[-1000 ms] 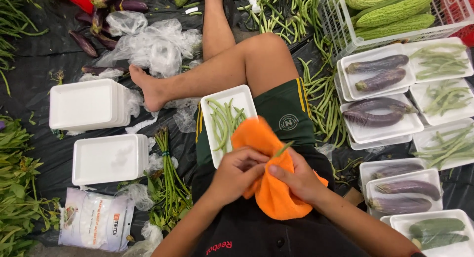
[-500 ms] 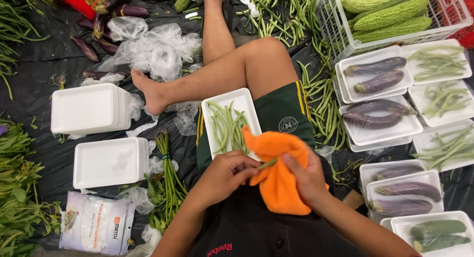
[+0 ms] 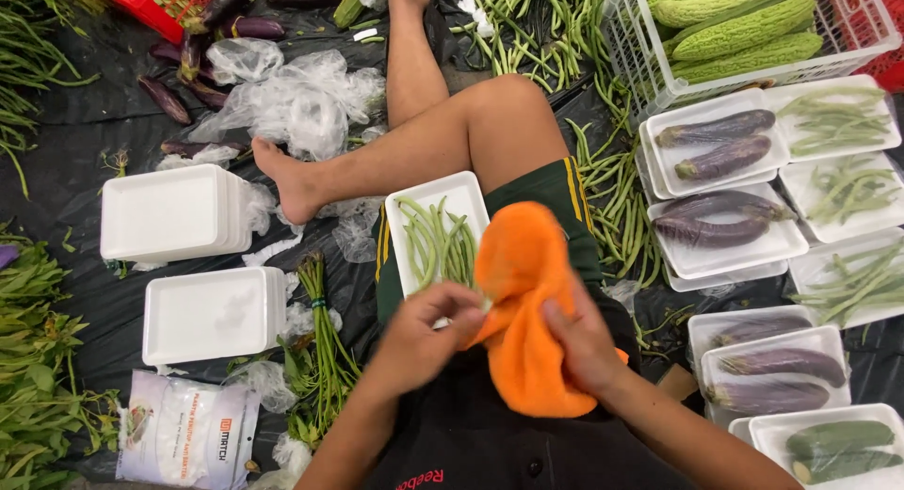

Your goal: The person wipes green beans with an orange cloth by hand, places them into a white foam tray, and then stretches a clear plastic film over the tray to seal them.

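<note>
Head view: both hands close on the orange cloth [image 3: 524,311] over the lap; our left hand [image 3: 421,335] pinches its near edge with curled fingers, while our right hand [image 3: 581,344] clasps the folds from the other side, though whether a bean lies inside we cannot tell. Just beyond the cloth, resting on the thigh, sits the white foam tray [image 3: 414,206] of green beans [image 3: 439,245]. Left of that tray lie stacked empty trays [image 3: 174,212]; right of it, trays of aubergines [image 3: 720,142]. We judge wiping goes best with the cloth held taut, clear of the tray.
</note>
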